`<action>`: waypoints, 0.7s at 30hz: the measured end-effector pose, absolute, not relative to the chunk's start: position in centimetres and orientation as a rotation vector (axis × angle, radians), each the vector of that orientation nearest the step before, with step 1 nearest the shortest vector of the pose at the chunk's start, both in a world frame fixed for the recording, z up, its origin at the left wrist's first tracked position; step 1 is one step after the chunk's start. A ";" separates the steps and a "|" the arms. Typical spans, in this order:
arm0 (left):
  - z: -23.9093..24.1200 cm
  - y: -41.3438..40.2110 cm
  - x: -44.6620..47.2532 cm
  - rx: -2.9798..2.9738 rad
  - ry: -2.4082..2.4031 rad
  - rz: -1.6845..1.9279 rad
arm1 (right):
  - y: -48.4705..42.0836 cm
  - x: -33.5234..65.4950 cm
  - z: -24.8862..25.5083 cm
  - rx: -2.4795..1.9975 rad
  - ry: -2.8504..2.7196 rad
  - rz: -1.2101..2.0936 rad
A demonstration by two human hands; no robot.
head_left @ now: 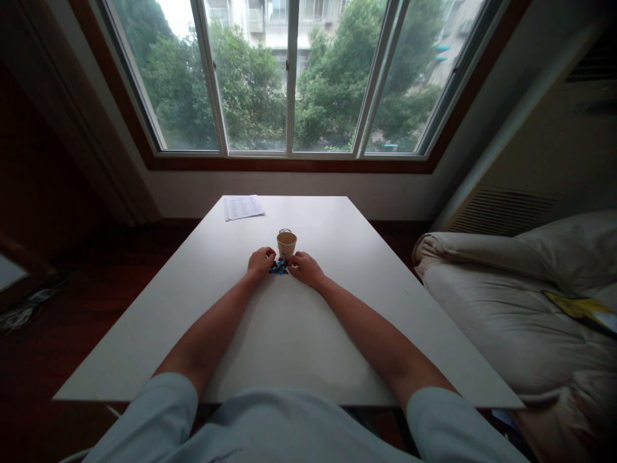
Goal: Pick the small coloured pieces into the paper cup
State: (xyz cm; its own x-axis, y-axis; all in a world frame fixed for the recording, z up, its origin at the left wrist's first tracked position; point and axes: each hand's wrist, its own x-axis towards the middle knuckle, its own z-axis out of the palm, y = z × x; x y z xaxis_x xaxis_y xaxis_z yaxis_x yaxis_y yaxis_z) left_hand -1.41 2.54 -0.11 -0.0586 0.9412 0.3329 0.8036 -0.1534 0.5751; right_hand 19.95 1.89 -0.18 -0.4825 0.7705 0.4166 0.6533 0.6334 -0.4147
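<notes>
A tan paper cup (286, 247) stands upright on the white table, its open mouth tilted into my view. Just in front of it lies a small pile of blue and dark brown pieces (279, 267), too small to name. My left hand (261, 260) rests at the pile's left edge with its fingers curled together. On the other side, my right hand (305, 267) has its fingertips pinched at the pile's right edge, close beside the cup. Whatever either hand may hold is too small to make out.
The white table (337, 225) reaches toward the window (289, 83). Printed sheets of paper (243, 207) lie at its far left corner. Behind the cup, a small dark-rimmed thing (285, 230) is mostly hidden. A beige sofa (482, 302) stands to the right.
</notes>
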 end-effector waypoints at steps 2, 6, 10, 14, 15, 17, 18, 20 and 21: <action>0.0 2.5 -1.3 2.010 1.903 0.995 | 1.8 20.0 0.0 -1.095 -2.236 0.271; 0.1 2.4 -1.2 2.031 1.890 0.966 | 1.6 20.2 0.6 -1.064 -2.121 0.246; 0.0 2.3 -1.1 2.059 1.888 0.953 | 1.5 20.4 1.2 -1.043 -1.993 0.218; -0.1 2.2 -1.0 2.104 1.867 0.900 | 1.4 20.4 1.8 -1.063 -1.898 0.223; -0.1 2.2 -1.0 2.112 1.864 0.890 | 1.4 20.4 2.0 -1.065 -1.876 0.228; -0.1 2.2 -1.0 2.127 1.861 0.879 | 1.5 20.4 2.3 -1.063 -1.827 0.245; -0.1 2.2 -1.1 2.136 1.859 0.874 | 1.5 20.4 2.4 -1.061 -1.800 0.257; -0.1 2.2 -1.1 2.150 1.862 0.856 | 1.8 20.3 2.6 -1.064 -1.740 0.284; -0.1 2.2 -1.1 2.155 1.865 0.841 | 2.0 20.3 2.7 -1.069 -1.709 0.295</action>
State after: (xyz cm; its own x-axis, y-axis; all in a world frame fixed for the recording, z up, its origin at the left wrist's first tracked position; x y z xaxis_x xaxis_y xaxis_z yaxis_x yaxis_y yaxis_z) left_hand -1.07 2.22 -0.10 0.0584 0.9518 0.3012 0.8559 -0.2030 0.4756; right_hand 20.31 1.97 2.73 -0.0507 0.7674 0.6391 0.5084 0.5707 -0.6449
